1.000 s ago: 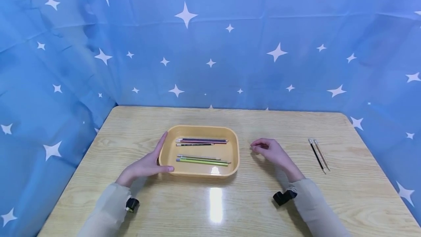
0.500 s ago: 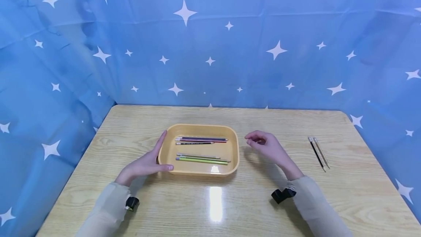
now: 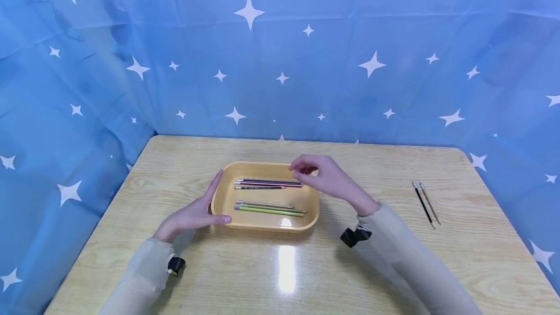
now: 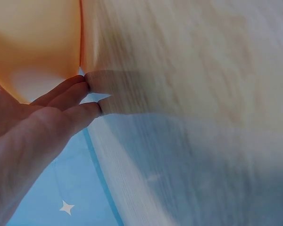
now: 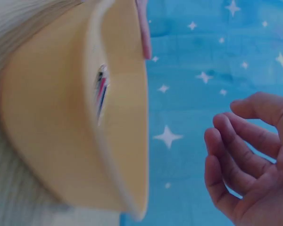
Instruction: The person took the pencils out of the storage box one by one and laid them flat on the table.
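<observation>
A shallow yellow tray [image 3: 227, 196] lies on the table, with several pencils in it. Dark and red pencils [image 3: 269, 182] form the far group, green ones [image 3: 269, 210] the near group. My left hand [image 3: 192, 215] rests against the tray's left end, fingers fairly straight, thumb on the near rim. In the left wrist view its fingertips touch the side of the tray. My right hand [image 3: 325, 176] hovers over the tray's far right corner, fingers loosely bent. The right wrist view shows nothing between that hand's fingers [image 5: 245, 146].
A black pencil [image 3: 423, 205] and a light brown pencil [image 3: 430, 203] lie side by side at the right of the wooden table [image 3: 372, 286]. A blue curtain [image 3: 280, 52] with white stars hangs behind and at both sides.
My right hand has moved left and away from me, from the table right of the tray to above its far right corner. The left hand and the pencils stay in place.
</observation>
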Tool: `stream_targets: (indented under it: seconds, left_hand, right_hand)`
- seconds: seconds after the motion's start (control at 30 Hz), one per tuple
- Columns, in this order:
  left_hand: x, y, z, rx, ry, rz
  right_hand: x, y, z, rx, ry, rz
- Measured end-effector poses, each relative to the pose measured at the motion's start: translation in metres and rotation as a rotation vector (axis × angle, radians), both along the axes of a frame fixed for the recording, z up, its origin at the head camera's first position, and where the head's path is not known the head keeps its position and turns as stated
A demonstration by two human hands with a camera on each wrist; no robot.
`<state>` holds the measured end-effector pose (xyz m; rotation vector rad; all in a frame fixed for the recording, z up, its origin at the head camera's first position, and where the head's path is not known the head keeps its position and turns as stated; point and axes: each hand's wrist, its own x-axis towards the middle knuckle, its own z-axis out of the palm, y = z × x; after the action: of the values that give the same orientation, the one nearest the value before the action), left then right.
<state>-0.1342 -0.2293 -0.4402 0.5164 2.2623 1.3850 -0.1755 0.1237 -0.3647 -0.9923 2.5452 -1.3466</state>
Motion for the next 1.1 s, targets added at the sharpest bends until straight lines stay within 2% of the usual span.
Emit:
stream_targets:
  seconds: [0.23, 0.5, 0.8, 0.97, 1.1]
  left_hand:
    - [-0.001, -0.001, 0.001, -0.001, -0.003, 0.009]
    - [-0.001, -0.001, 0.0, 0.013, -0.022, 0.002]
    - [-0.002, 0.002, -0.001, 0.007, -0.036, 0.007]
    - [-0.002, 0.001, -0.001, 0.008, -0.047, 0.007]
    - [-0.002, 0.0, -0.001, 0.007, -0.042, 0.004]
  right_hand:
    - [-0.013, -0.031, 0.004, 0.022, -0.04, 0.091]
    - [-0.03, -0.053, 0.002, 0.068, -0.037, 0.102]
    - [-0.044, -0.064, -0.011, 0.016, -0.087, 0.117]
    - [-0.048, -0.069, -0.017, 0.031, -0.117, 0.118]
    - [-0.053, -0.076, -0.02, 0.087, -0.135, 0.176]
